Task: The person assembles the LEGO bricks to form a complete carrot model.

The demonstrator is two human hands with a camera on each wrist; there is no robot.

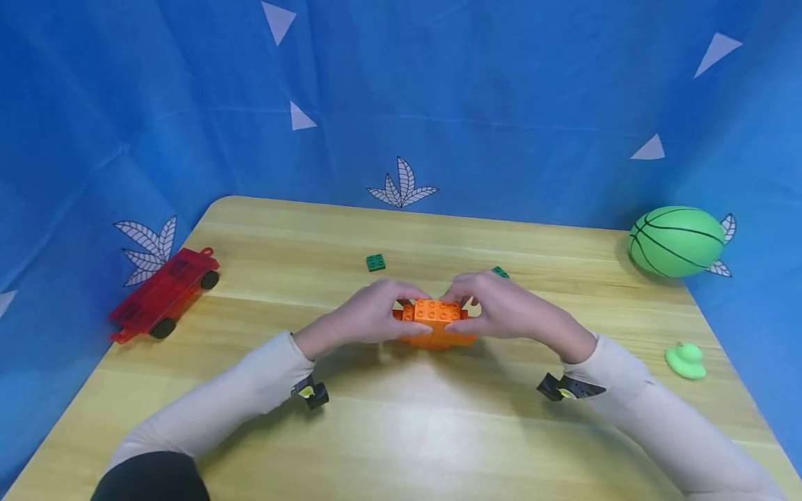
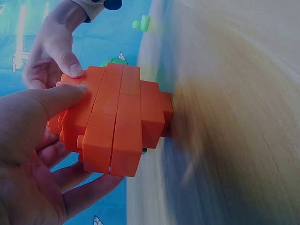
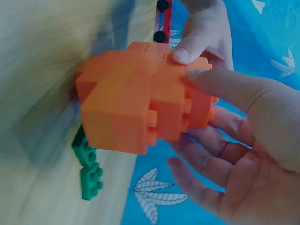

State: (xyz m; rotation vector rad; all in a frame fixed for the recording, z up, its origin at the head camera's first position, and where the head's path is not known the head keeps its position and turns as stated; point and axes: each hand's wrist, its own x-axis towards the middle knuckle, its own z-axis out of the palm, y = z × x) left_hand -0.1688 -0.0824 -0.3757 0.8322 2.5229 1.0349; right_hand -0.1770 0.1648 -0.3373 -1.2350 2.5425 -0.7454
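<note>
An orange build of stacked toy building bricks (image 1: 436, 332) stands at the middle of the table, studs up and stepped outward at mid-height. My left hand (image 1: 382, 311) grips its upper left side, the thumb (image 2: 70, 93) on the near face and the fingers behind. From the other side my right hand (image 1: 501, 306) holds the upper right, its thumb (image 3: 220, 82) on the near face close to the left thumb. Behind the build lie two small green bricks; one (image 1: 375, 262) is in full view, the other (image 1: 500, 272) is partly hidden by my right hand.
On the left stands a red toy wagon (image 1: 166, 292) with black wheels. A green ball (image 1: 677, 241) sits at the back right corner, and a small light-green toy (image 1: 686, 360) lies near the right edge. Blue patterned cloth (image 1: 476, 104) hangs behind the wooden table (image 1: 301, 229).
</note>
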